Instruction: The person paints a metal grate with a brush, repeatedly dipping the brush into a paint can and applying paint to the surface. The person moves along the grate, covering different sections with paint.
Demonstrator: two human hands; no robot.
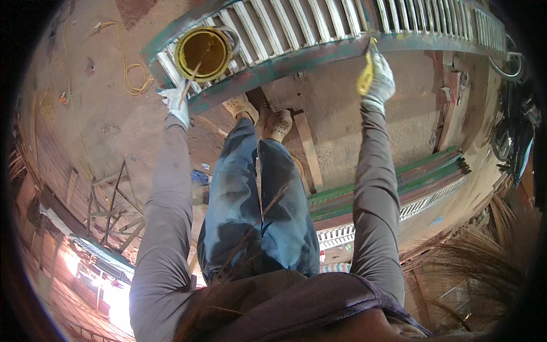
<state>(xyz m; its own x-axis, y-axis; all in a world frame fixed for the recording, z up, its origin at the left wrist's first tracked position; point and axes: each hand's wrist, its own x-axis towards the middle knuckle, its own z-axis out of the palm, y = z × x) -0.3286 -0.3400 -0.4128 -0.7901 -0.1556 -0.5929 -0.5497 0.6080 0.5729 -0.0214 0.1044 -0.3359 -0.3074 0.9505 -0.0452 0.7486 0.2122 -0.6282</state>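
A long slatted metal panel (276, 69) with a worn green and reddish frame and pale slats lies across the top. Near its left end stands an open round can (203, 52) with yellow-brown stuff inside and a thin stick (197, 69) leaning out over the rim. Beside the panel's left corner is my left hand (174, 102) in a pale glove. Its fingers look curled by the stick's lower end, but their exact hold is hidden. Gloved too, my right hand (380, 80) is closed round a yellow-handled tool (366, 77), its tip touching the frame edge.
Green metal bars and another slatted panel (419, 205) lie on the floor at right. A wooden strip (307, 149) is beside my feet. Yellow cord (135, 80) coils at far left, above a metal stand (111, 208). Dry fronds (478, 262) fill the lower right.
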